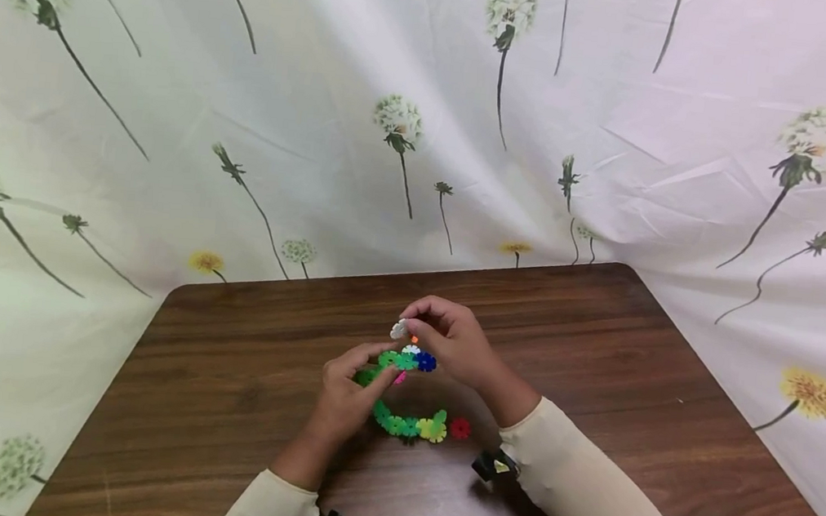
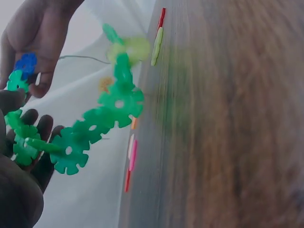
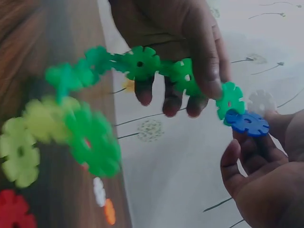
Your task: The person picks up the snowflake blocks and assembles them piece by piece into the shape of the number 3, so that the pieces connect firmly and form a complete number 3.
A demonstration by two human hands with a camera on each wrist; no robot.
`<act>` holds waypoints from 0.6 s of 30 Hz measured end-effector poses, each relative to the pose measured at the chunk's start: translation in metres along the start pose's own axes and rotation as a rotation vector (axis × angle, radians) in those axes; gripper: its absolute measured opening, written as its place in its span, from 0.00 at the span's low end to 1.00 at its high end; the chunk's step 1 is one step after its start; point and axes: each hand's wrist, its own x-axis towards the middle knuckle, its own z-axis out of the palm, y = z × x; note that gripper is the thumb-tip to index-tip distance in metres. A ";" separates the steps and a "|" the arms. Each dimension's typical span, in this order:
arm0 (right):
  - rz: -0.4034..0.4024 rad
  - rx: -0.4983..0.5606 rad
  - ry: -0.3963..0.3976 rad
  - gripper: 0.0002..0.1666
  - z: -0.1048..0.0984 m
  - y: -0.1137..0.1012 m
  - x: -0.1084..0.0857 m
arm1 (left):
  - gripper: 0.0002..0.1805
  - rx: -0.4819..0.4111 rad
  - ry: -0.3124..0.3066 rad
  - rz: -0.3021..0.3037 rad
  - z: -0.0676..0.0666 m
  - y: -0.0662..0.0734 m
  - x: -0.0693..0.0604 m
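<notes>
A dark wooden table (image 1: 220,438) is backed by a dandelion-print cloth (image 1: 322,119); above it a chain (image 1: 396,426) is held, apparently part built.

In the head view, the chain is pinched between the thumb and fingers of the left hand (image 1: 348,385), and a white disc (image 1: 398,330) is pinched by the right hand (image 1: 459,342) near a blue disc (image 1: 426,362); a red disc (image 1: 460,428) is left loose on the table. In the left wrist view, green discs (image 2: 66,162) are seen linked in a curve, with a pink piece (image 2: 133,156) and others lying apart, seemingly unused. In the right wrist view, the blue disc appears slotted to the chain's end, and a yellow disc (image 3: 47,118) towards the other; whether the white disc is joined cannot be told.
</notes>
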 end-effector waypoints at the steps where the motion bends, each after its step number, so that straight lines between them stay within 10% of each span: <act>1: 0.006 0.010 -0.018 0.07 0.001 -0.001 0.002 | 0.17 0.007 0.002 -0.004 0.000 0.000 -0.001; 9: 0.053 -0.010 -0.053 0.07 0.001 -0.003 0.008 | 0.17 -0.036 0.047 -0.091 0.003 0.002 -0.004; 18: 0.077 -0.021 -0.077 0.09 -0.004 0.001 0.010 | 0.15 0.000 0.082 -0.025 0.002 0.003 -0.002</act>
